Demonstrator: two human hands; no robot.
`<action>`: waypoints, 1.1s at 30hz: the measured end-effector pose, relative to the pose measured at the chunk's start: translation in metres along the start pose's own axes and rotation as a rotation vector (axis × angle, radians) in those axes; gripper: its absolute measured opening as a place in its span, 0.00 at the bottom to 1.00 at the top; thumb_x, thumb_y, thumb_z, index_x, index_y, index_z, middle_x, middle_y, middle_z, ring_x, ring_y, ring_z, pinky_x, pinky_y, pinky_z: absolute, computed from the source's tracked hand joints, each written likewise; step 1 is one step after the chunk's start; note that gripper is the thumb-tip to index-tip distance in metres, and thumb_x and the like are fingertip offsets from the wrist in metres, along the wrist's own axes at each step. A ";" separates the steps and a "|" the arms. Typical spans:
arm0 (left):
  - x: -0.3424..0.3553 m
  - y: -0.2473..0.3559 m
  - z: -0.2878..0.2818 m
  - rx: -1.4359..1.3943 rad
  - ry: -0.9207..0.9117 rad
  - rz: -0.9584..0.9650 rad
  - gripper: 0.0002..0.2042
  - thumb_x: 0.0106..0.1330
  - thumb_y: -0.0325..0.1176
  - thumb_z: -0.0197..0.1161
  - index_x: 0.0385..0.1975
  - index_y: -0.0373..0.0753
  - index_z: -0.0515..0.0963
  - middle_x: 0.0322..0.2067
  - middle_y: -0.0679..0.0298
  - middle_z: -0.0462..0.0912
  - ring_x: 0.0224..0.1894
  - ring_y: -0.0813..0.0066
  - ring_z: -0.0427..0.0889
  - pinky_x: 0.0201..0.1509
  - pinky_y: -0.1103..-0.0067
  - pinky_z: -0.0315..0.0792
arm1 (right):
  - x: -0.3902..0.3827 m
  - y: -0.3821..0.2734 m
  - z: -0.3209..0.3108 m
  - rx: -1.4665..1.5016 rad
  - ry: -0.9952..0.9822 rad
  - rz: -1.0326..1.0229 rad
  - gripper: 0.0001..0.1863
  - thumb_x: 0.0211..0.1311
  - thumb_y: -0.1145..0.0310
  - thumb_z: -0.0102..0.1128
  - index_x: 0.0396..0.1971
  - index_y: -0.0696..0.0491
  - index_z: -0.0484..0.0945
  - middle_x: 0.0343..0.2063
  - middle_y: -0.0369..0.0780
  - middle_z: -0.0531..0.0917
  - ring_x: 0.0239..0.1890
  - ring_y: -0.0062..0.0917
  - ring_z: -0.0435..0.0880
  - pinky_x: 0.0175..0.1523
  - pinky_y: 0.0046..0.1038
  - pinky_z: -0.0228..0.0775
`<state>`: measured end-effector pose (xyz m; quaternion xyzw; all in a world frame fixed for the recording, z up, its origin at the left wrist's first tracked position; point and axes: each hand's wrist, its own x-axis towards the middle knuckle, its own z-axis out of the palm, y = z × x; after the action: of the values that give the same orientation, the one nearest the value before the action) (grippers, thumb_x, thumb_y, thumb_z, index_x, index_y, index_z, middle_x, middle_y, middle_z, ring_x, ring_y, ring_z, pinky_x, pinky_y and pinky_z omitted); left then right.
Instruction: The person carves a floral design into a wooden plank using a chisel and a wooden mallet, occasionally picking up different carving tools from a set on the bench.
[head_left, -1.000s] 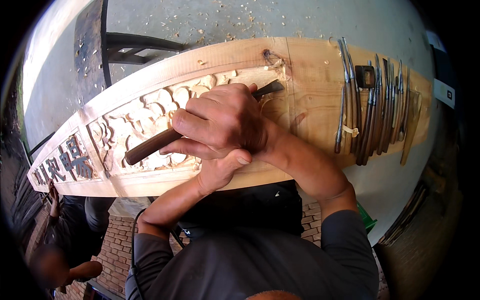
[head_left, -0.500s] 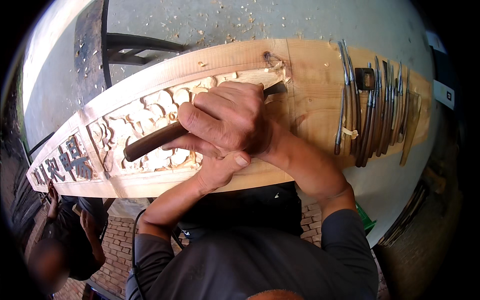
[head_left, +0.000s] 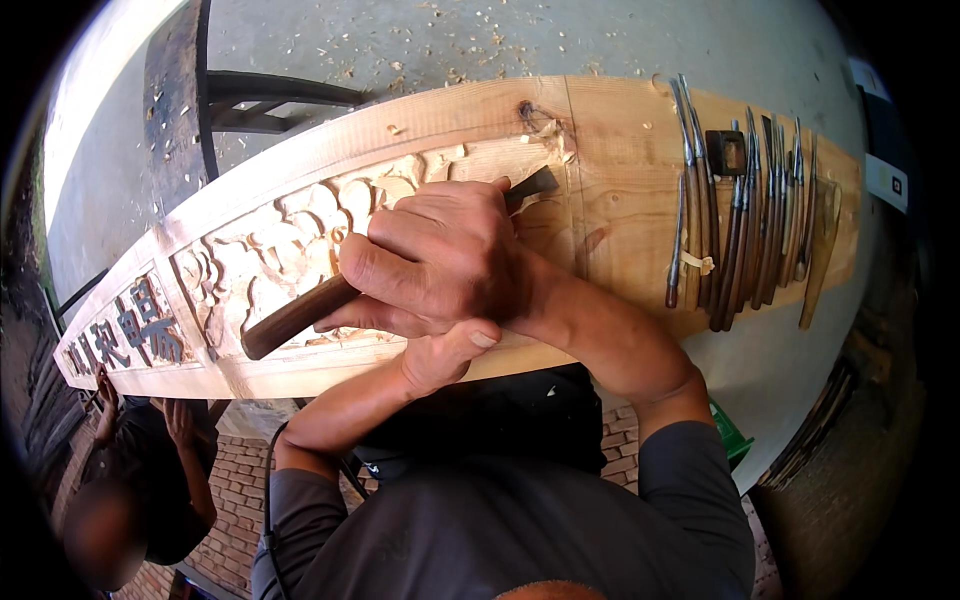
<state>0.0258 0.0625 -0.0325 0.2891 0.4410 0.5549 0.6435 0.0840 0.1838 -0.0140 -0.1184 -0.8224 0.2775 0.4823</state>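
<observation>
My right hand (head_left: 435, 255) is closed round a chisel's dark wooden handle (head_left: 300, 318), its butt sticking out to the left. The flat dark blade (head_left: 533, 187) points to the far right, over the pale wood near the end of the carved panel. My left hand (head_left: 440, 358) is under the right one, its thumb lying against the right wrist; its fingers are hidden. Beneath both hands lies a long wooden board (head_left: 430, 115), with scalloped relief carving (head_left: 300, 215) to the left of them.
Several slim carving tools (head_left: 740, 240) lie side by side on the board's right end, with a small dark block (head_left: 726, 152) among them. Dark carved characters (head_left: 150, 320) fill the left section. A co-worker (head_left: 150, 490) sits at the near left. Wood chips dot the grey floor (head_left: 480, 40).
The chisel has turned: its handle end has come nearer to me, and its blade has shifted slightly left. My right hand has moved slightly left with it. The co-worker's hand has shifted.
</observation>
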 end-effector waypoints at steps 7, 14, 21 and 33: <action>0.012 0.003 -0.004 0.017 -0.034 -0.018 0.65 0.57 0.73 0.74 0.83 0.34 0.47 0.81 0.46 0.53 0.82 0.49 0.57 0.84 0.54 0.56 | 0.006 0.005 0.001 -0.060 0.075 0.036 0.23 0.55 0.48 0.81 0.30 0.52 0.80 0.17 0.33 0.70 0.15 0.25 0.75 0.21 0.30 0.66; 0.018 0.009 -0.015 0.121 -0.059 0.065 0.62 0.59 0.76 0.67 0.79 0.29 0.51 0.75 0.50 0.62 0.77 0.60 0.62 0.81 0.62 0.61 | 0.008 0.013 0.004 -0.073 0.112 0.034 0.24 0.53 0.46 0.81 0.29 0.50 0.80 0.17 0.33 0.72 0.16 0.26 0.76 0.21 0.30 0.67; 0.016 0.009 -0.021 0.049 -0.021 0.043 0.62 0.55 0.69 0.78 0.79 0.30 0.54 0.73 0.52 0.66 0.76 0.59 0.66 0.78 0.64 0.65 | 0.007 0.013 0.002 -0.115 0.089 0.028 0.23 0.53 0.48 0.81 0.30 0.51 0.80 0.18 0.33 0.74 0.17 0.27 0.79 0.21 0.31 0.69; 0.022 0.000 -0.036 0.008 -0.013 -0.032 0.57 0.59 0.68 0.77 0.75 0.29 0.60 0.69 0.52 0.69 0.72 0.61 0.69 0.74 0.65 0.67 | 0.013 0.022 0.001 -0.232 0.107 -0.018 0.23 0.52 0.51 0.84 0.29 0.51 0.80 0.16 0.33 0.77 0.18 0.28 0.82 0.23 0.30 0.72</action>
<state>-0.0067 0.0797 -0.0537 0.2882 0.4435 0.5410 0.6539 0.0750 0.2074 -0.0175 -0.1807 -0.8231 0.1696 0.5110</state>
